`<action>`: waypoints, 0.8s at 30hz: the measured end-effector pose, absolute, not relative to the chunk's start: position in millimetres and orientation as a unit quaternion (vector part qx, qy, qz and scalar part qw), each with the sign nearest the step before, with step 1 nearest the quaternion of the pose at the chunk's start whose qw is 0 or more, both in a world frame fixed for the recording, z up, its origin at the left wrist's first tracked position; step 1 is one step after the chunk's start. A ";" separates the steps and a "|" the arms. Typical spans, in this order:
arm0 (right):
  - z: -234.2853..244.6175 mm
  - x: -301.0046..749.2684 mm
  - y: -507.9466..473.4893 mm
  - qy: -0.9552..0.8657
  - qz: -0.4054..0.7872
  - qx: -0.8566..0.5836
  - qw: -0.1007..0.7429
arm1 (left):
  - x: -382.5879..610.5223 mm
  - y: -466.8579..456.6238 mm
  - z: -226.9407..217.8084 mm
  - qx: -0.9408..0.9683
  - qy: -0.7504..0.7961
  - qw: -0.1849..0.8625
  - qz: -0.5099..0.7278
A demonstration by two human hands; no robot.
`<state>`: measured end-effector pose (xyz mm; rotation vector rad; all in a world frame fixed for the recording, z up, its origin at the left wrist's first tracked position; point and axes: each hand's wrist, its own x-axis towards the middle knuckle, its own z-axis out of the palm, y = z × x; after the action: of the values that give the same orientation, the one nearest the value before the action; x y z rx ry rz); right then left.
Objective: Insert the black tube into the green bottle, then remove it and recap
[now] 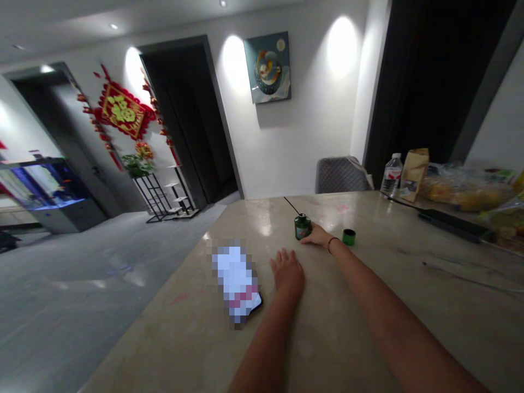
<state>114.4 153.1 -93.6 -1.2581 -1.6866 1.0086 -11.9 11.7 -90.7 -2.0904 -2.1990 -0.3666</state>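
A small dark green reed diffuser bottle (302, 227) stands upright on the table, toward its far side. One thin black stick (292, 206) slants out of the bottle's neck to the upper left. My right hand (317, 236) is closed around the bottle's right side, low down, with a thin red cord at the wrist. To the right of that wrist sits a green cap (349, 237) on the tabletop. My left hand (287, 268) lies on the table in front of the bottle, fingers spread, holding nothing. A phone (235, 284) with a lit, pixelated screen rests to its left.
The pale table (196, 338) has its left edge running diagonally. At the right are a water bottle (392, 173), a brown paper bag (415, 173), bagged food (466, 188), a long black object (454, 225) and a white cable (470, 279). A grey chair (341, 176) stands behind the table.
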 end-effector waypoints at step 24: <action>-98.5 118.2 171.1 -0.675 0.352 -0.517 0.392 | -10.9 9.6 -89.5 -0.681 -0.722 0.024 -0.118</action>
<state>118.2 171.1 -98.5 -1.3121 -1.7137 0.8947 -10.9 9.6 -89.5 -2.1066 -2.2345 -0.3651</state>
